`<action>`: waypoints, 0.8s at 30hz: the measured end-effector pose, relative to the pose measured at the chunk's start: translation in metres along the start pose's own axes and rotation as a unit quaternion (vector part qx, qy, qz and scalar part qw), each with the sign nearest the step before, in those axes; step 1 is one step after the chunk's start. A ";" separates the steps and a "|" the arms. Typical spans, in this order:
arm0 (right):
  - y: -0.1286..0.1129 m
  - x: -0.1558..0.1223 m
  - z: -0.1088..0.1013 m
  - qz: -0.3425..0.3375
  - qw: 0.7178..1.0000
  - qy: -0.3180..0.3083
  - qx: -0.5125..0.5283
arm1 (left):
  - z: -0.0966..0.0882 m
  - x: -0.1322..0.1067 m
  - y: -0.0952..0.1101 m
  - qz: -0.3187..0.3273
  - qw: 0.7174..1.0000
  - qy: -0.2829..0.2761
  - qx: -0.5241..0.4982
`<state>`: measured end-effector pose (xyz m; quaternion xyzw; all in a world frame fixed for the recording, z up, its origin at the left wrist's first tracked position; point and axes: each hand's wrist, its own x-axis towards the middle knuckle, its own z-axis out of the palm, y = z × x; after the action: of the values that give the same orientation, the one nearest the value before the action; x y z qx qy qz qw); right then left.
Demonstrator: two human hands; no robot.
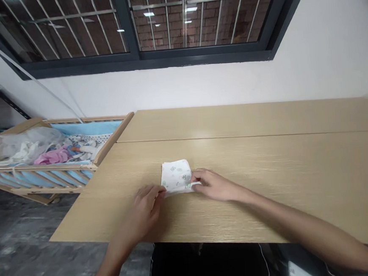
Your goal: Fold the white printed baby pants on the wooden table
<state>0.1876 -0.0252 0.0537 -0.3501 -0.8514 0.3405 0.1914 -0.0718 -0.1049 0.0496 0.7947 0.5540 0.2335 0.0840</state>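
A small folded white cloth [175,175] with a faint green and grey print lies flat on the light wooden table. My left hand [147,205] pinches its near left corner between thumb and fingers. At the near right corner, my right hand [210,184] grips the cloth's edge, and a bit of white shows between thumb and forefinger. The fingertips of both hands cover parts of the near edge. How many layers the cloth has, I cannot tell.
The wooden table [286,181] has a seam running across it and reaches the white wall. To the left stands a wooden crib [99,155] with blue lining, holding a pink cloth [53,156], other fabrics and a clear plastic bag [28,144]. A barred window [141,61] is above.
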 end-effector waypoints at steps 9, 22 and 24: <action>0.052 0.069 -0.009 0.071 0.987 0.143 0.019 | 0.016 0.093 -0.038 -0.061 0.991 0.017 0.117; 0.030 0.062 0.021 -0.106 0.965 0.115 -0.208 | 0.049 0.081 -0.010 -0.016 0.986 0.084 0.144; 0.029 0.060 0.029 -0.120 0.961 0.054 -0.242 | 0.063 0.079 -0.002 0.021 0.992 0.044 0.120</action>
<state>0.1442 0.0205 0.0176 -0.2989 -0.9326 0.0795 0.1860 -0.0225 -0.0241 0.0154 0.7992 0.5647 0.2019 -0.0411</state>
